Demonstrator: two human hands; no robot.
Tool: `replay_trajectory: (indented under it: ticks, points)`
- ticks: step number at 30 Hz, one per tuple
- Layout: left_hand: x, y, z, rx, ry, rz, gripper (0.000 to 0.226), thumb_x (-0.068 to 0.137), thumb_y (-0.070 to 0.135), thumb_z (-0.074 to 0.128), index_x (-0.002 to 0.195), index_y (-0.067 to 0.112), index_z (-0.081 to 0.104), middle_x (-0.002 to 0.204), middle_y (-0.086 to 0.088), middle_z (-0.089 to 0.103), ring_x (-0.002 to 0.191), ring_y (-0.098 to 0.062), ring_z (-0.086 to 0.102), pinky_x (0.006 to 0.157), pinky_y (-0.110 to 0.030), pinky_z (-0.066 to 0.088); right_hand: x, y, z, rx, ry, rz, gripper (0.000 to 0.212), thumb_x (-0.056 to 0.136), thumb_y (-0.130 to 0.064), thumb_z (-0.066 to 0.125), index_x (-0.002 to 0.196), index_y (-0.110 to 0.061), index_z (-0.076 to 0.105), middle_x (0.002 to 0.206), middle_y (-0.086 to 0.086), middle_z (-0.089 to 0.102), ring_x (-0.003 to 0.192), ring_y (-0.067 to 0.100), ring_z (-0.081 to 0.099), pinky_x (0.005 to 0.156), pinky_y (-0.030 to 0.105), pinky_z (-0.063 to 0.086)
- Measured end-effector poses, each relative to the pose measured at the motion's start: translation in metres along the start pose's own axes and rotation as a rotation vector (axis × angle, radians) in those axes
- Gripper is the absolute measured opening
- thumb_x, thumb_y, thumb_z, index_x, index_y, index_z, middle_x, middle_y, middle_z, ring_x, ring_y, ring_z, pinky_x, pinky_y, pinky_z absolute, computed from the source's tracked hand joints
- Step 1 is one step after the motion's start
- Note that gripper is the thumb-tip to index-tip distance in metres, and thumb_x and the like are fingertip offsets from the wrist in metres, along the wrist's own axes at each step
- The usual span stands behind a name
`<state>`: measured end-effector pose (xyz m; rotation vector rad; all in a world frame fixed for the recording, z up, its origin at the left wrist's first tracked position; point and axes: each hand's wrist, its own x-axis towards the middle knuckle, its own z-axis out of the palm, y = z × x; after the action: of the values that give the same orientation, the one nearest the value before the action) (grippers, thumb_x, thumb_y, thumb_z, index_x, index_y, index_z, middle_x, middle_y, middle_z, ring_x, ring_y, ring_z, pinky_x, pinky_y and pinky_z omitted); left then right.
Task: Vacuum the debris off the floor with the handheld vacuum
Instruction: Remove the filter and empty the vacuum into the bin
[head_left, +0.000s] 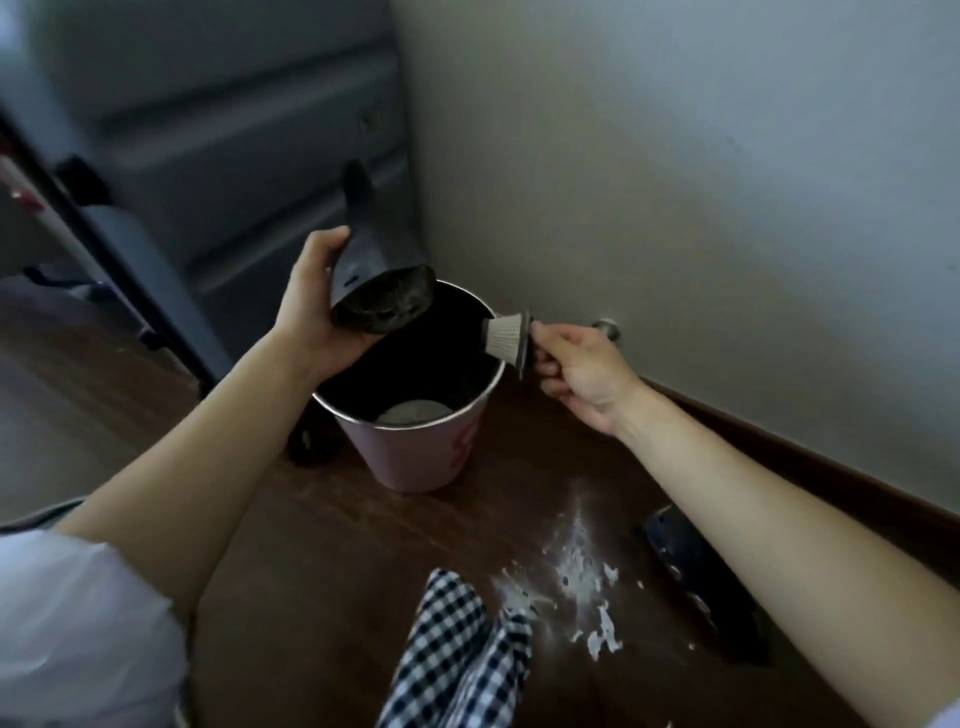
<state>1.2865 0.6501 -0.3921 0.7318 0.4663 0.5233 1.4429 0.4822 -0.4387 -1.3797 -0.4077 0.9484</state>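
Where the dark wood floor (332, 571) meets the pale wall (675, 182), we list one pink bin (415, 457) with a metal rim, standing upright, one pale round item lying at its bottom. One dark dust cup (374, 280) of the handheld vacuum hangs tilted above the bin's mouth, open end down, gripped by our left hand (306, 306), fingers curled round its body. One pleated white filter (506, 340) on a dark flange sits over the bin's right rim, pinched by the fingers (543, 358) of our right hand (582, 374). One patch of white debris (582, 571) lies scattered on the floor nearer us than the bin, apart from it. One dark vacuum body (691, 566) lies on the floor just right of the debris, partly hidden by our right forearm. One checked cloth (462, 654) lies at the lower edge, touching the debris. One grey panelled door (234, 130) stands behind.
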Motion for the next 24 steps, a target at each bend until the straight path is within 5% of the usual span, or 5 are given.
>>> replay_trajectory:
  ticks: [5, 7, 10, 14, 24]
  points:
    - [0.006, 0.006, -0.041, 0.131, 0.096, 0.019, 0.045, 0.098, 0.033, 0.043, 0.080, 0.009, 0.077, 0.080, -0.004, 0.073, 0.074, -0.015, 0.070, 0.076, -0.027, 0.053, 0.042, -0.008, 0.049, -1.100, -0.089, -0.392, 0.022, 0.095, -0.026, 0.057, 0.093, -0.011, 0.073, 0.080, 0.000, 0.067, 0.076, 0.014, 0.060, 0.068, 0.027, 0.043]
    - [0.010, -0.001, -0.055, 0.203, 0.142, -0.007, 0.034, 0.097, 0.032, 0.048, 0.097, 0.005, 0.069, 0.085, -0.007, 0.072, 0.078, -0.018, 0.069, 0.075, -0.029, 0.053, 0.055, 0.000, 0.060, -1.452, -0.193, -0.393, 0.024, 0.094, -0.030, 0.056, 0.096, -0.013, 0.072, 0.093, 0.008, 0.071, 0.089, 0.026, 0.064, 0.075, 0.031, 0.048]
    - [0.017, -0.010, -0.068, 0.333, 0.206, 0.072, 0.024, 0.097, 0.024, 0.051, 0.094, 0.006, 0.066, 0.077, -0.002, 0.074, 0.072, -0.013, 0.069, 0.065, -0.023, 0.055, 0.063, 0.010, 0.064, -1.825, -0.340, -0.210, 0.026, 0.094, -0.030, 0.056, 0.103, -0.008, 0.065, 0.103, 0.015, 0.065, 0.095, 0.034, 0.062, 0.076, 0.033, 0.049]
    - [0.022, -0.019, -0.073, 0.511, 0.203, 0.151, 0.016, 0.096, 0.021, 0.054, 0.093, 0.012, 0.067, 0.074, 0.005, 0.073, 0.070, -0.006, 0.069, 0.061, -0.018, 0.052, 0.065, 0.014, 0.078, -1.887, -0.386, -0.179, 0.027, 0.094, -0.026, 0.055, 0.110, -0.005, 0.061, 0.108, 0.018, 0.061, 0.098, 0.036, 0.061, 0.073, 0.032, 0.047]
    - [0.029, -0.030, -0.072, 0.475, 0.240, 0.220, 0.015, 0.095, 0.023, 0.056, 0.095, 0.012, 0.066, 0.082, 0.002, 0.072, 0.076, -0.009, 0.068, 0.068, -0.021, 0.052, 0.068, 0.018, 0.076, -1.972, -0.425, 0.017, 0.030, 0.097, -0.024, 0.051, 0.115, -0.003, 0.061, 0.111, 0.015, 0.063, 0.097, 0.033, 0.063, 0.071, 0.030, 0.047]
